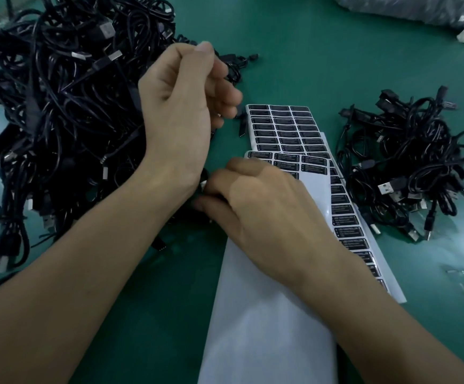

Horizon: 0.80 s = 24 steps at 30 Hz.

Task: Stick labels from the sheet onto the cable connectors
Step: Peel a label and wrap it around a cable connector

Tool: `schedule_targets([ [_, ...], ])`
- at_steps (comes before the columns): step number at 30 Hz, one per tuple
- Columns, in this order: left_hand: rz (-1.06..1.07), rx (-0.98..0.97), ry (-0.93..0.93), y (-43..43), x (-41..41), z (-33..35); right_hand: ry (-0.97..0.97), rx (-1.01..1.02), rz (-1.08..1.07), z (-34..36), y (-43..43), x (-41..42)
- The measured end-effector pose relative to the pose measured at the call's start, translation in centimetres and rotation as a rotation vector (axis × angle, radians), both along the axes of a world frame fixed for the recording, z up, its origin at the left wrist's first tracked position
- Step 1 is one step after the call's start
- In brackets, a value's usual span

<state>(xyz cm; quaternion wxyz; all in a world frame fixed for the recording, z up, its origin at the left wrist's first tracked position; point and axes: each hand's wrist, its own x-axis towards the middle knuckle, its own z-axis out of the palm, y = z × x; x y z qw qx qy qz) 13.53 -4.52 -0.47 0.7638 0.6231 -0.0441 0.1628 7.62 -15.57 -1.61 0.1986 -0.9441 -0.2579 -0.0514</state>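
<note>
In the head view, a green surface [336, 65] carries a large tangle of black cables [59, 106] at its far left and a smaller heap of cables [408, 167] toward its right edge. Between the two, overlapping label sheets [280, 128] run from the middle toward the near edge; the nearest sheet [267, 314] is mostly bare white backing, with a few black labels [303, 162] left at its far end. The right hand [267, 209] rests on that sheet, its fingers [217, 189] curled and apparently pinching a connector [203, 186] at the sheet's left side, just beside the left wrist; most of the connector is hidden. The left hand [181, 106] hangs raised over the edge of the large tangle with its fingers curled; whether they hold a label or a cable cannot be told. The step in hand looks like readying one connector for its label. The next move calls for peeling one label clean off the backing, squaring it to the connector's flat face and pressing it down without creasing.
</note>
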Motion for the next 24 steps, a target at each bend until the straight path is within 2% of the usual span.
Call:
schedule_targets([
  [4, -0.022, 0.019, -0.022, -0.1, -0.1, 0.1, 0.002, 0.242, -0.087, -0.5, -0.7, 0.6],
  [8, -0.030, 0.089, -0.126, -0.6, -0.4, 0.2, 0.029, 0.556, -0.148, -1.0, -1.2, 0.9],
  [16, 0.057, 0.513, -0.410, -1.2, -1.4, 0.4, 0.053, 1.174, -0.297, -0.6, -2.7, 2.1],
  [19, 0.086, 0.691, -0.390, -1.3, -1.7, 0.4, 0.048, 1.348, -0.362, -0.2, -3.5, 2.3],
  [24, -0.022, 0.940, -0.248, -1.4, -2.1, 0.4, 0.039, 1.449, -0.383, -0.3, -3.4, 2.3],
])
